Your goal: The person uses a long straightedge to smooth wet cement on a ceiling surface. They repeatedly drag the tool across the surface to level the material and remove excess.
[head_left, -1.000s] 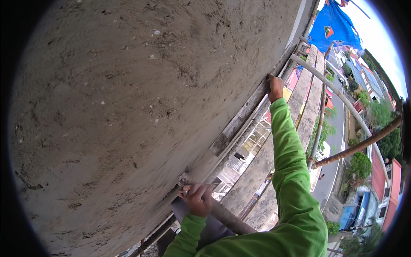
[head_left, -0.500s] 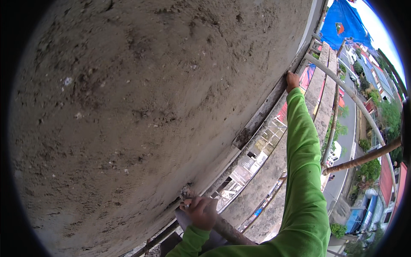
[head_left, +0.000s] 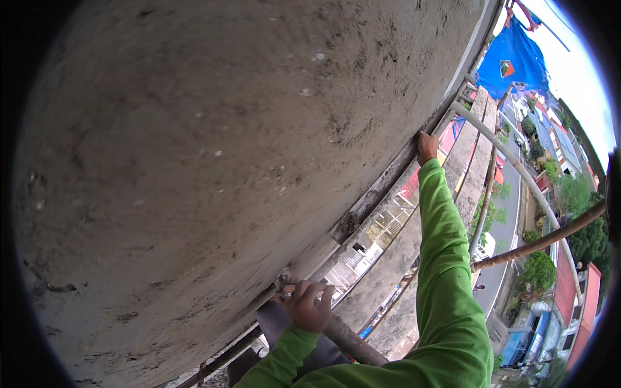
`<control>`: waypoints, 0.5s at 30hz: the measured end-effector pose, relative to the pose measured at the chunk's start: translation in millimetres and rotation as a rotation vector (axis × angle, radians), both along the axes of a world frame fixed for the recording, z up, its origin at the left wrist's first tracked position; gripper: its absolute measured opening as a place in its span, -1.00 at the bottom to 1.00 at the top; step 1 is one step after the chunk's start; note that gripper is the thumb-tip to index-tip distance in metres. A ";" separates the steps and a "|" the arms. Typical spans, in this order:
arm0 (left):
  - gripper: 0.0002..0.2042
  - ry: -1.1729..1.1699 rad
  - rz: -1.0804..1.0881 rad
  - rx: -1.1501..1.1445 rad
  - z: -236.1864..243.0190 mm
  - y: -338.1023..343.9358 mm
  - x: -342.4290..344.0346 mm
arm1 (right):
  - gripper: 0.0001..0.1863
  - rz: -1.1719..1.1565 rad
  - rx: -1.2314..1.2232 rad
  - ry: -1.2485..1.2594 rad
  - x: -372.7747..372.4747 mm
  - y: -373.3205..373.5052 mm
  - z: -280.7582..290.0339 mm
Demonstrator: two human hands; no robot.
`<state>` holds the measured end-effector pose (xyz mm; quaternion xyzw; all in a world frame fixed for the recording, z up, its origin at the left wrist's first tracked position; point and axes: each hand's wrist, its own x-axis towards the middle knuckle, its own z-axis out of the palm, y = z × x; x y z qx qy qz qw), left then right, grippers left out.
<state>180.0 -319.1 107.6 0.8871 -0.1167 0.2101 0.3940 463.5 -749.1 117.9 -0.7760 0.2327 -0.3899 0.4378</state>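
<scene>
A rough grey plaster wall (head_left: 213, 149) fills the left of the view, with a long grime-streaked strip (head_left: 365, 207) along its edge. My right hand (head_left: 427, 146), arm stretched forward in a green sleeve, has its fingers curled on this strip; whether anything else is in them is hidden. My left hand (head_left: 307, 302) is lower down at the wall's edge, fingers bent beside a crusted grey lump (head_left: 286, 277), with a small silvery spot at the fingers; what it holds cannot be made out. A thick stained pole (head_left: 354, 339) passes just beside it.
Weathered scaffold planks (head_left: 398, 284) run alongside the wall, with gaps showing the ground far below. Bamboo poles (head_left: 537, 242) cross at the right. A blue tarpaulin (head_left: 511, 58) hangs at the far end. A road (head_left: 501, 271), trees and roofs lie below.
The view has swung slightly back and forth, shifting the whole scene. Both hands stay at about the same places along the wall's edge, the left one's fingers shifting a little.
</scene>
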 end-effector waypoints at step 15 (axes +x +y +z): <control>-0.88 -0.111 0.034 0.020 6.1 9.9 -6.8 | -0.72 -0.037 -0.041 0.078 -68.1 115.3 52.1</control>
